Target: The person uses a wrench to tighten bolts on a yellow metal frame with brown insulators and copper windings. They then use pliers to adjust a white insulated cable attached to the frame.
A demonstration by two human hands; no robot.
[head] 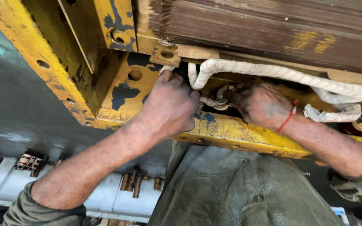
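Note:
My left hand point(170, 104) is closed with its knuckles up, pressed into the gap of a worn yellow metal frame point(227, 134), fingers curled on the end of a white cloth-taped lead point(209, 101). My right hand point(258, 104), with a red thread at the wrist, grips the same taped end from the other side, next to a metal ring lug point(223, 93). A thick white taped cable point(273, 72) loops above both hands and runs off to the right. The fingertips of both hands are hidden in the gap.
Dark brown stacked laminations point(273, 29) fill the top. The yellow frame has bolt holes point(135, 75) and chipped paint. A second taped lead with a lug point(348, 115) lies at the right. Below left, small copper parts point(135, 184) and terminals point(28, 161) rest on a pale surface.

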